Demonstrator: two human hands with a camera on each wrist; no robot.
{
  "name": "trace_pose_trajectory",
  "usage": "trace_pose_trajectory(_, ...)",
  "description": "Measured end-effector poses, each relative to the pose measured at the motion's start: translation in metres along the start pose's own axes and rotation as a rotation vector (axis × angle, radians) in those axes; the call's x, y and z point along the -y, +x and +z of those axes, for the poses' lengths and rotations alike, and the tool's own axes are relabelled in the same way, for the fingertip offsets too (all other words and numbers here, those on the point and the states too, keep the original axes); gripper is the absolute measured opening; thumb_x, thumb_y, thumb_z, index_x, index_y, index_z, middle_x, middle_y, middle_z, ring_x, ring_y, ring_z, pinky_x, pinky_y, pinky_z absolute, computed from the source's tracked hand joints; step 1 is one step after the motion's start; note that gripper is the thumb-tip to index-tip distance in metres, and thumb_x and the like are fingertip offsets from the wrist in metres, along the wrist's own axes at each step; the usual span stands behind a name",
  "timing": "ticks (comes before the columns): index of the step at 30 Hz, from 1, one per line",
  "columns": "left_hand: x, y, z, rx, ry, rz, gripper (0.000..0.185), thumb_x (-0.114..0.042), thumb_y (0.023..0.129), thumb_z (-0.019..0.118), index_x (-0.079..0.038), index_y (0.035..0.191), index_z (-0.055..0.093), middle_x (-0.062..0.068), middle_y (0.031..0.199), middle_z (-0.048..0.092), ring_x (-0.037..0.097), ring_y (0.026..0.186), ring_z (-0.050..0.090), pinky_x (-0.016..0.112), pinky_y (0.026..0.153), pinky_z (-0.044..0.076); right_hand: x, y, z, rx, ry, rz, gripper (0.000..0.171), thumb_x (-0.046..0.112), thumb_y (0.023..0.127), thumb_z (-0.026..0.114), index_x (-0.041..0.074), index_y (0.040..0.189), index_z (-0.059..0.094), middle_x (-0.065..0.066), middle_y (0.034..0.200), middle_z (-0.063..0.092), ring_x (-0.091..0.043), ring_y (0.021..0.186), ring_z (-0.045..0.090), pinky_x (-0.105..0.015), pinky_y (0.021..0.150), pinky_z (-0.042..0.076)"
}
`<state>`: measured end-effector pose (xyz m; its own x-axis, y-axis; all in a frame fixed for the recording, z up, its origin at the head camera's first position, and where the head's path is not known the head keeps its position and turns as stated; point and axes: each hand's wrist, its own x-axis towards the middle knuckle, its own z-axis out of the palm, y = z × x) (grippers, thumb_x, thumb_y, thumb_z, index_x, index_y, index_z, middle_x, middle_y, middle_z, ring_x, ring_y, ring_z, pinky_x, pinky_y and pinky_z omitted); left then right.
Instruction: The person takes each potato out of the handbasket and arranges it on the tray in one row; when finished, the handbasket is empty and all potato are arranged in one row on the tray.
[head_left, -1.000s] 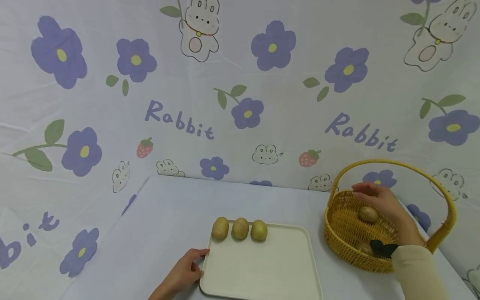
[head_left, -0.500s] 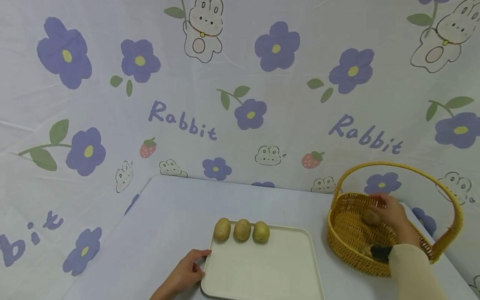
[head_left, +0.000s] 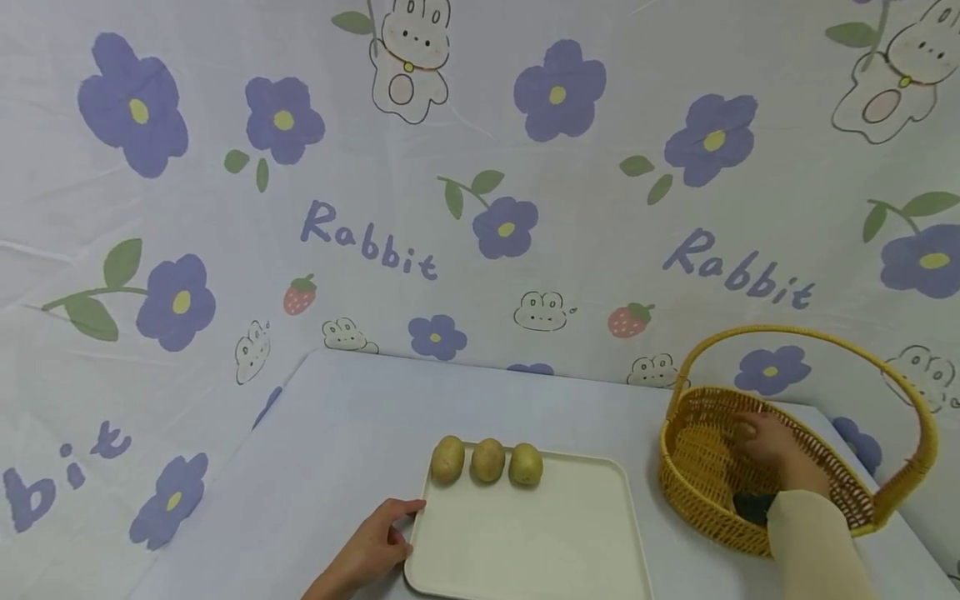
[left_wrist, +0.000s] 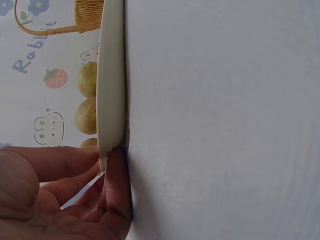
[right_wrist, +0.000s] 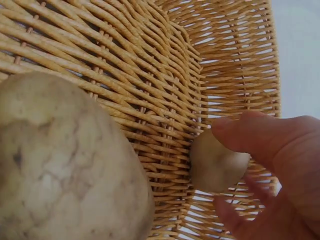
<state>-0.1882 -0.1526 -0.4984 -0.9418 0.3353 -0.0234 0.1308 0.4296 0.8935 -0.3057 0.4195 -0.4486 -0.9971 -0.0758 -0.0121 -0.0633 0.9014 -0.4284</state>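
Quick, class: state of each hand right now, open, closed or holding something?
Left hand: holding, pinching the cream tray by its edge.
Right hand: holding, fingers round a potato inside the wicker basket.

tray: plain cream | potatoes on tray: yellowish-brown | basket right of tray: golden-tan woven wicker | sleeve right of tray: beige | counter under tray: pale bluish-white | cloth behind tray: white, purple flowers, green leaves, red strawberries
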Motion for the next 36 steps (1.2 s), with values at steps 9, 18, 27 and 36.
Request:
trace_pose_trajectory(9,-0.001,-0.002,0.001,-0.003,0.000,0.011,0.055,0.005,0.071,0.057,-0.003,0.123,0.045,0.016,0.114,0.044,0.011,0.061,0.044,0.020,0.049,0.038,0.006,-0.006,-0.003,0.055,-0.054,0.104,0.023,0.012,0.076,0.055,-0.005,0.092,0.056,-0.020,0.086,0.054,-0.034,0.082,0.045,-0.043,0.066,0.038)
trace_pose_trajectory(18,0.000,-0.001,0.002,-0.001,0.006,0.018,0.054,0.004,0.071,0.057,-0.003,0.123,0.045,0.016,0.114,0.045,0.010,0.062,0.044,0.020,0.050,0.038,0.007,-0.008,-0.014,0.055,0.009,0.075,0.039,0.018,0.077,0.057,-0.007,0.106,0.050,-0.025,0.095,0.052,-0.033,0.078,0.050,-0.039,0.060,0.041)
trace_pose_trajectory(27,-0.002,0.000,0.000,-0.012,0.010,0.013,0.054,0.003,0.071,0.058,-0.003,0.123,0.045,0.016,0.115,0.044,0.010,0.063,0.044,0.021,0.051,0.039,0.091,-0.023,-0.066,0.052,0.149,-0.162,0.048,0.034,0.078,0.060,0.007,0.116,0.051,-0.015,0.106,0.052,-0.026,0.088,0.050,-0.033,0.067,0.042)
trace_pose_trajectory(36,-0.002,-0.001,0.001,-0.001,-0.010,0.003,0.054,0.002,0.072,0.059,-0.002,0.124,0.044,0.017,0.115,0.044,0.011,0.063,0.044,0.020,0.050,0.038,0.143,-0.030,-0.024,0.073,0.460,-0.406,0.047,0.017,0.071,0.069,0.010,0.113,0.048,-0.007,0.107,0.051,-0.019,0.092,0.049,-0.024,0.074,0.045)
